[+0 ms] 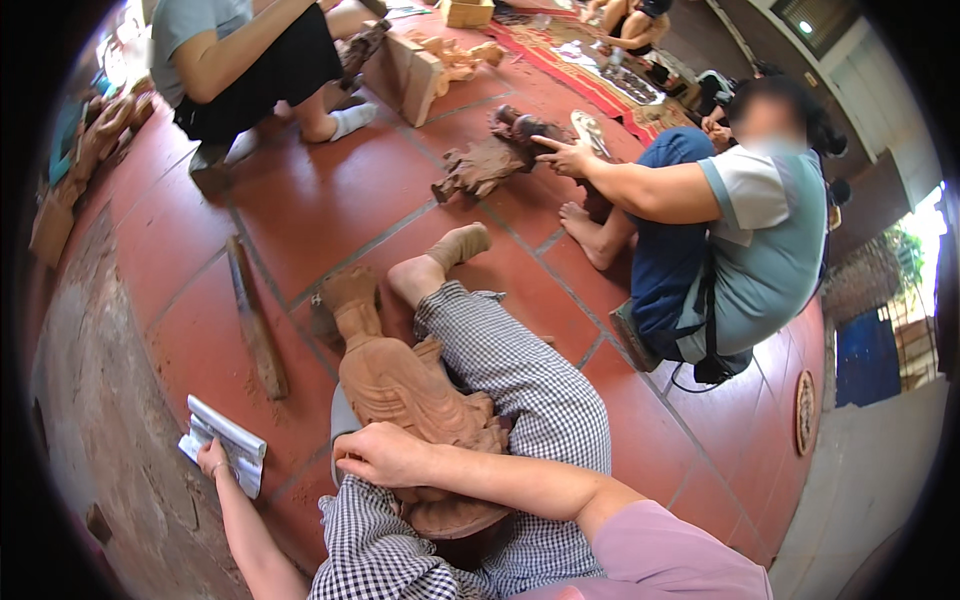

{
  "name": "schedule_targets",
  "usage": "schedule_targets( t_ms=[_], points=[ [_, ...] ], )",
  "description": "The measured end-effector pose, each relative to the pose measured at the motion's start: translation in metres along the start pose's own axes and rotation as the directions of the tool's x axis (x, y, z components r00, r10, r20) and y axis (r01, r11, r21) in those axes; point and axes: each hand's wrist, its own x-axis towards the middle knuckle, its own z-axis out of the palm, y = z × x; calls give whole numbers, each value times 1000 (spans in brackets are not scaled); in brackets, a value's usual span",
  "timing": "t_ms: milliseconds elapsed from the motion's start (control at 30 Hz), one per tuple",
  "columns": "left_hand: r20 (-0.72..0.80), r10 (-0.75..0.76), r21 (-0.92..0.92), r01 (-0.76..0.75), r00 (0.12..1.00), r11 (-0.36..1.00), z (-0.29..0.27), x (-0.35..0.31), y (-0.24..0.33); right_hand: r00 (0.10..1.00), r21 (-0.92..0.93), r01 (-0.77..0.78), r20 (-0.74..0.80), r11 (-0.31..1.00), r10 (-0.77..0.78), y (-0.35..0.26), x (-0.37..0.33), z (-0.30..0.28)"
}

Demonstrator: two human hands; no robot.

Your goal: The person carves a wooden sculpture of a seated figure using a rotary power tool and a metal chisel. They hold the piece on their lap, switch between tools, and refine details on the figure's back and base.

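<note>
My left hand (212, 458) is out to the left, low over the floor, its fingers closed on a silvery-white folded sheet (232, 440). Between my legs, in checked trousers, lies a carved wooden statue (415, 385) with draped robe folds, its head end pointing away from me. My right hand (385, 455) reaches across the lower part of the statue. Its fingers are curled and pressed together at the statue's left side, and whatever they may hold is hidden. A grey curved thing (345, 425) shows partly beside the statue there.
A long wooden stick (255, 320) lies on the red tile floor (300, 215) ahead on the left. One person (755, 240) sits at right touching a dark carved wood piece (490, 160). Another person (235, 70) squats at far left. A wooden block (405, 80) stands behind.
</note>
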Motion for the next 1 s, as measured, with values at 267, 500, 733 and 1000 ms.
schedule_targets(
  t_ms=[267,500,733,1000],
  points=[
    [-312,106,-404,-233,944,885,-14,-68,37,998,85,22,-67,996,-16,5,-2,0],
    [-221,727,-652,-654,649,385,-85,-322,194,946,538,-64,-236,841,222,-25,-14,-51],
    [-265,948,-614,-726,-178,-308,-88,-436,290,918,710,-85,-217,699,332,-25,-73,-105],
    [-206,971,-275,-959,121,61,-33,-382,297,595,707,231,-647,669,477,14,-125,-120]
  ],
)
